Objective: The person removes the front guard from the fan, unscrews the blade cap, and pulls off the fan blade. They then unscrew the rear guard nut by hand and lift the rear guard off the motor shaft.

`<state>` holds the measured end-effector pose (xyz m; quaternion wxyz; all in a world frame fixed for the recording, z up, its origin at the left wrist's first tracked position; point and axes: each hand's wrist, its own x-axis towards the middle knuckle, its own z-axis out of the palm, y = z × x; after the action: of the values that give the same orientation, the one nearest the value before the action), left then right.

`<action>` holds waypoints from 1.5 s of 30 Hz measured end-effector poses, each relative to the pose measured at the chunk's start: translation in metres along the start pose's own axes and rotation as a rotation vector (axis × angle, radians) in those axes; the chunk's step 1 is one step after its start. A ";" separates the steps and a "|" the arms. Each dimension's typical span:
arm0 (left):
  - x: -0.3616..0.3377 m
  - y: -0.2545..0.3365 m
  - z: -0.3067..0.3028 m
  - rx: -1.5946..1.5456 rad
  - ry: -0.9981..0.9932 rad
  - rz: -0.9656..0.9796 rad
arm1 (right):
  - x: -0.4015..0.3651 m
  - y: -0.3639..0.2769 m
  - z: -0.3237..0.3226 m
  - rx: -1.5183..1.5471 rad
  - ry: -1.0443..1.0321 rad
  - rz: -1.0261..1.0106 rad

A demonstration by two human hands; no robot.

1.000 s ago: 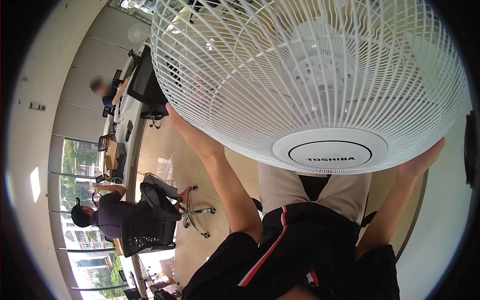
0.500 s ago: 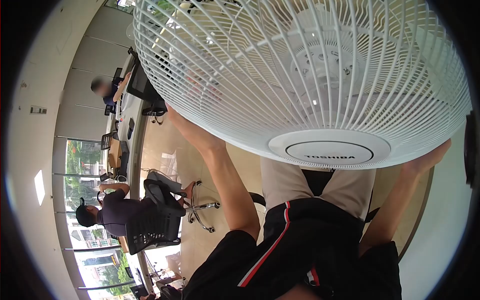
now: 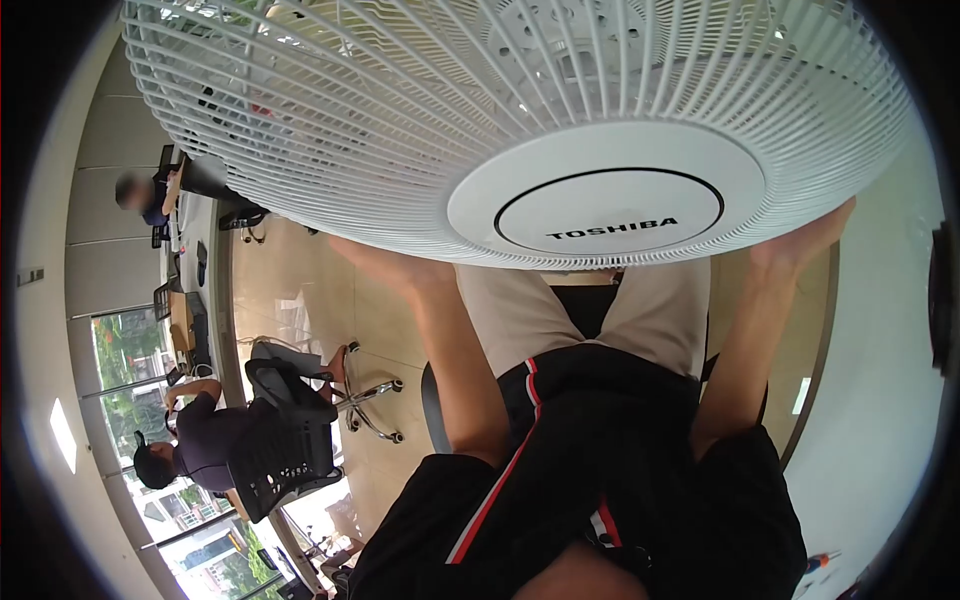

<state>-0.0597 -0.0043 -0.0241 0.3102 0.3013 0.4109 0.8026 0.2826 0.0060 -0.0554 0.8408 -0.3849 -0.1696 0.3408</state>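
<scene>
A white electric fan [image 3: 330, 130] fills the top of the view, its round wire guard tilted so that the TOSHIBA badge [image 3: 610, 215] faces me. My left hand [image 3: 375, 262] is at the guard's lower left edge, mostly hidden behind the wires. At the lower right edge my right hand [image 3: 808, 240] grips the guard from its outer side, with the fingertips hidden. Through the wires a pale central hub [image 3: 570, 45] with small holes shows. The fan is held up in front of my lap.
On the left, a person [image 3: 205, 440] in a cap sits on a black wheeled chair [image 3: 285, 430] by a long desk [image 3: 205, 290]. Another person [image 3: 150, 200] sits farther back. A white surface [image 3: 870, 400] runs along my right side.
The fan has shifted left in view and tipped, so its badge looks larger and more face-on. Both hands have moved with it. The room has shifted left in view.
</scene>
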 end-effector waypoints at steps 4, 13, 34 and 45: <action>0.006 -0.008 -0.007 0.142 -0.055 0.130 | -0.001 0.003 0.001 0.086 -0.046 0.052; 0.003 -0.022 -0.013 0.385 0.016 0.317 | -0.004 0.002 0.006 -0.014 0.053 0.020; -0.016 -0.017 0.014 -0.078 0.103 0.073 | 0.012 0.015 -0.005 -0.018 0.003 -0.015; -0.097 -0.082 0.030 -0.299 0.115 -0.255 | -0.034 0.058 -0.010 0.230 0.120 0.175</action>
<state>0.0434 -0.0245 -0.1013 0.4267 0.1509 0.3389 0.8248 0.2381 0.0038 -0.1072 0.8550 -0.3191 -0.0446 0.4063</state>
